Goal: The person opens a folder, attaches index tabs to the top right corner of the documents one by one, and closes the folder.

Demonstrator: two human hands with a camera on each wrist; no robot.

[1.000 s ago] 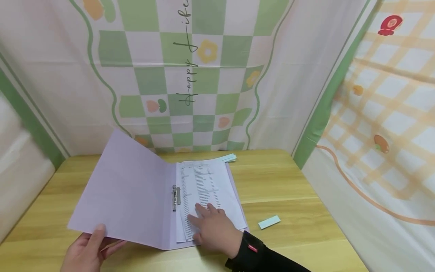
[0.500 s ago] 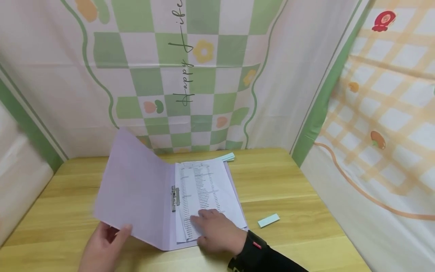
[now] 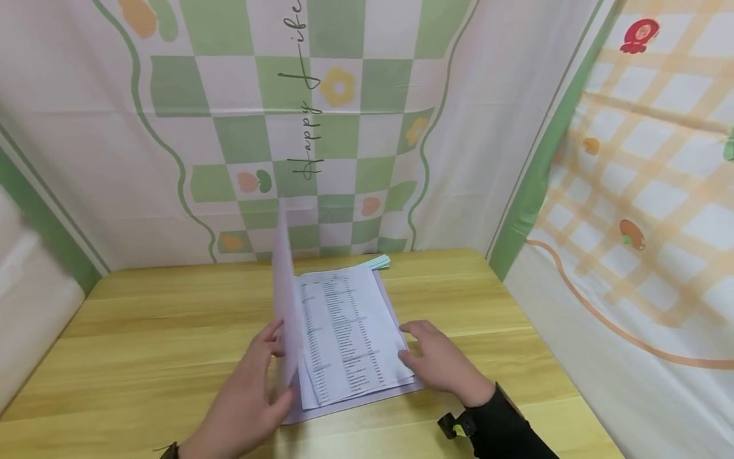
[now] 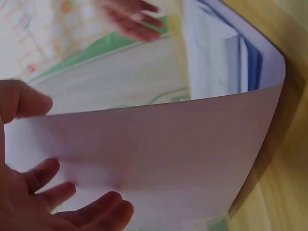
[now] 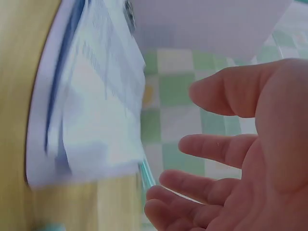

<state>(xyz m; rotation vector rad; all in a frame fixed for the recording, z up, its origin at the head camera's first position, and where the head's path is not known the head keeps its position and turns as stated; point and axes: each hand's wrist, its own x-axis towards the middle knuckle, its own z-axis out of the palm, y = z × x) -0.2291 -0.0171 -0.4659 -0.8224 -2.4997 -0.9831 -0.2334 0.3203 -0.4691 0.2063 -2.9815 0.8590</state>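
A lilac folder [image 3: 362, 401] lies on the table with its cover [image 3: 285, 287] standing almost upright. Inside, printed sheets [image 3: 350, 331] are stacked on the right half, with edges slightly askew. My left hand [image 3: 243, 395] is at the cover's outer side, fingers loosely extended against it and thumb near its lower edge; the left wrist view shows the fingers spread along the cover [image 4: 163, 154]. Beside the folder's right edge is my right hand [image 3: 444, 363], fingers relaxed and holding nothing. The metal clip [image 5: 129, 14] shows partly in the right wrist view; the cover hides it in the head view.
Pale green strips [image 3: 375, 262] stick out past the folder's far edge. The wooden table [image 3: 160, 338] reaches back to a checkered curtain [image 3: 338, 146]. A plaid cloth [image 3: 642, 255] hangs on the right.
My left hand has swung the cover up and rightward from lying far open to nearly upright. My right hand has left the sheets and moved right. The loose green strip is now hidden.
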